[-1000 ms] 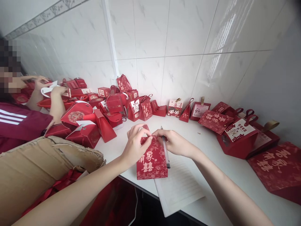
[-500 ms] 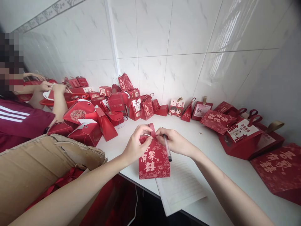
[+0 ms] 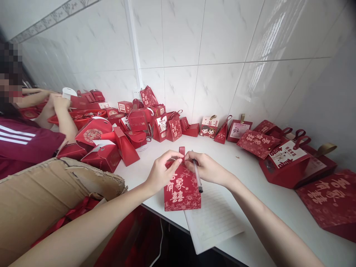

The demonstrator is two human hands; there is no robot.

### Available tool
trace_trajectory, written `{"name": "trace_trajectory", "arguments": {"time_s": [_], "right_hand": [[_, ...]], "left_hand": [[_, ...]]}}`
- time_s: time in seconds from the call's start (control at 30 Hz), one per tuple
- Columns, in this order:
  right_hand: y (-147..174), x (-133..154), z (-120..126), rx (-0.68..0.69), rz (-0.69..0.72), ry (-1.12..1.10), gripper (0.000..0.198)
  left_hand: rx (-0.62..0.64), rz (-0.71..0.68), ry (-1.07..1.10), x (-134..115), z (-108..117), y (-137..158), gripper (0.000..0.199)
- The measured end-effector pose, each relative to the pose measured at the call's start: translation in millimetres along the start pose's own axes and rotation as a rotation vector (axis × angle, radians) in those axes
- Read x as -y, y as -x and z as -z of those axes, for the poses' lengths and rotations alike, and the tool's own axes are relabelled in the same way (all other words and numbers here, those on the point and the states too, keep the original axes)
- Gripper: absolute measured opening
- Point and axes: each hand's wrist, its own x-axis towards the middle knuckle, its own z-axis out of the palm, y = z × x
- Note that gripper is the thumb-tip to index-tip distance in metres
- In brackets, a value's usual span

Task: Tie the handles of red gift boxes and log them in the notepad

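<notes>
Red, floral-patterned card box [image 3: 183, 191] held at its top

From my remote post I find the box at the near edge of the smooth white surface [image 3: 222, 154], overlapping lined white paper [image 3: 213, 222]. I judge it light, fairly stiff, easily creased; best held at the top fold. Left hand [image 3: 164, 168]: thumb and forefinger closed, pinching at the base of the flat red ribbon loop [image 3: 182, 150]. Right hand [image 3: 204, 167]: fingers curled at the top, gripping a clear-barrelled, black-tipped pen [image 3: 198, 178].

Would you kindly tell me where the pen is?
In the head view, the pen is held in the right hand, just right of centre, along the right edge of the red gift box.
</notes>
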Motion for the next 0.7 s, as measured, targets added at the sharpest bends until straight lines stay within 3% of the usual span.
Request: {"name": "trace_trajectory", "arguments": {"time_s": [0.2,0.7], "right_hand": [[1.3,0.0,2.8,0.035,0.013,-0.029,0.008],[1.2,-3.4,2.1,0.046,0.015,-0.047,0.010]], "left_hand": [[0.017,-0.101,-0.012,-0.5,-0.4,-0.3,0.021],[0.039,-0.123,0.030,-0.3,-0.9,3.3,0.045]]}}
